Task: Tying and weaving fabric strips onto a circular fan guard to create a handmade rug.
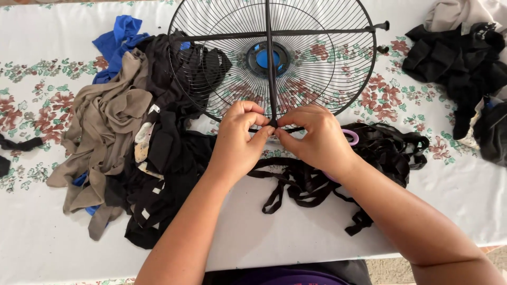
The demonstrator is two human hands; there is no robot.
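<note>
A round black wire fan guard [322, 68] with a blue hub [264, 58] lies flat on the table. A black fabric strip [269, 74] runs from the guard's top down across the hub to its near rim; a second one crosses it sideways. My left hand [237, 140] and my right hand [314, 137] meet at the near rim, each pinching the end of the vertical strip between thumb and fingers. Under my right hand lies a purple ring-shaped handle [353, 137], mostly hidden.
A white tablecloth [31, 63] with a floral print covers the table. A heap of tan [108, 119], black and blue fabric scraps lies at the left. More black strips [301, 184] lie under my wrists, and dark clothing [459, 63] is piled at the far right.
</note>
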